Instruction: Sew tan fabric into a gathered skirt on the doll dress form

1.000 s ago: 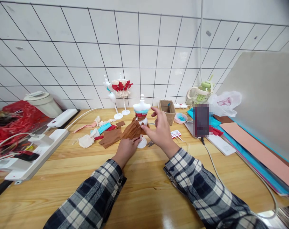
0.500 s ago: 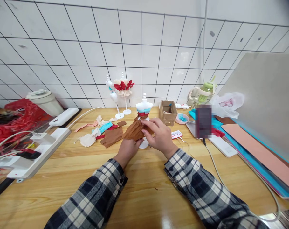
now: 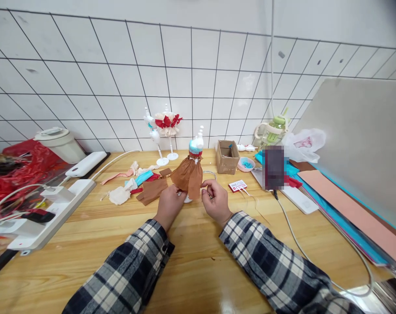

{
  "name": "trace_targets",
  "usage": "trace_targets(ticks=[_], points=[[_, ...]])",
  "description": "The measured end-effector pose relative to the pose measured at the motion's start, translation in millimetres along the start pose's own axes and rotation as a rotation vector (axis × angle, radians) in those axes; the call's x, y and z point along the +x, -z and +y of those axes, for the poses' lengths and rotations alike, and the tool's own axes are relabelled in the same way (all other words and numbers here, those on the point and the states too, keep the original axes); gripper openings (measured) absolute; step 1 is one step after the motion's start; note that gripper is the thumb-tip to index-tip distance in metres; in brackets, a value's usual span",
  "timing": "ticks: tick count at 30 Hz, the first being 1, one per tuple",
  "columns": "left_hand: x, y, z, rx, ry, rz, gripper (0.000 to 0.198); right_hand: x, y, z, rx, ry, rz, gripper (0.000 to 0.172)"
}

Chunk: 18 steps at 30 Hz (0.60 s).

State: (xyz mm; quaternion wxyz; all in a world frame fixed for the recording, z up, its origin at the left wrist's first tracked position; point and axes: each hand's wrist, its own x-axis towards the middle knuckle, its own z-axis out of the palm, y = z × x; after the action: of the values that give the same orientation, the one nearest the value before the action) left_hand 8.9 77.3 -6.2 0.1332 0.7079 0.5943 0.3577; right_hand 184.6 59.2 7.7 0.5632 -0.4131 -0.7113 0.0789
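Note:
A small white dress form (image 3: pixel 199 139) stands in front of me, now turned partly sideways. Light blue and red strips wrap its bust, and a gathered brown fabric skirt (image 3: pixel 187 176) hangs from the waist. My left hand (image 3: pixel 171 204) is closed low at the skirt's left side, around the form's lower part; its fingertips are hidden under the hem. At the right edge of the hem, my right hand (image 3: pixel 216 201) has thumb and forefinger pinched against the fabric, the other fingers curled. A bit of the white base (image 3: pixel 187 199) shows between the hands.
Behind stand two more dress forms, one with a cream and red outfit (image 3: pixel 168 124). Fabric scraps (image 3: pixel 152 190) lie left. To the right are a cardboard box (image 3: pixel 227 158), a pink dish (image 3: pixel 246 164), a red-and-white card (image 3: pixel 238 186) and a phone-like device (image 3: pixel 274 168) with a cable. A power strip (image 3: pixel 54 213) sits left.
The dress form has turned and tilted slightly. My right hand has come down from the waist to the skirt's right hem; my left hand has stayed low beside the skirt.

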Motion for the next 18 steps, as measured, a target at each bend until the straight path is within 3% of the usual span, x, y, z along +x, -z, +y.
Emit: trace_targets(ticks=[2, 5, 7, 10, 13, 18], points=[[1, -0.1, 1, -0.02, 0.019, 0.013, 0.023, -4, 1, 1, -0.035, -0.034, 0.082, 0.019], [0, -1.9, 3, -0.056, 0.042, 0.017, 0.028, -4, 7, -3, -0.198, 0.145, 0.123, 0.034], [-1, -2.8, 3, -0.075, 0.053, 0.015, 0.03, -3, 11, -7, -0.312, 0.253, 0.052, 0.044], [-2, -3.4, 3, -0.081, 0.064, 0.008, 0.03, -1, 13, -13, -0.423, 0.296, -0.131, 0.052], [-3, -4.0, 3, -0.087, 0.063, 0.001, 0.031, -1, 13, -15, -0.444, 0.335, -0.283, 0.05], [-3, -3.3, 3, -0.071, 0.079, 0.011, 0.024, -7, 15, -5, -0.326, 0.35, -0.319, 0.025]])
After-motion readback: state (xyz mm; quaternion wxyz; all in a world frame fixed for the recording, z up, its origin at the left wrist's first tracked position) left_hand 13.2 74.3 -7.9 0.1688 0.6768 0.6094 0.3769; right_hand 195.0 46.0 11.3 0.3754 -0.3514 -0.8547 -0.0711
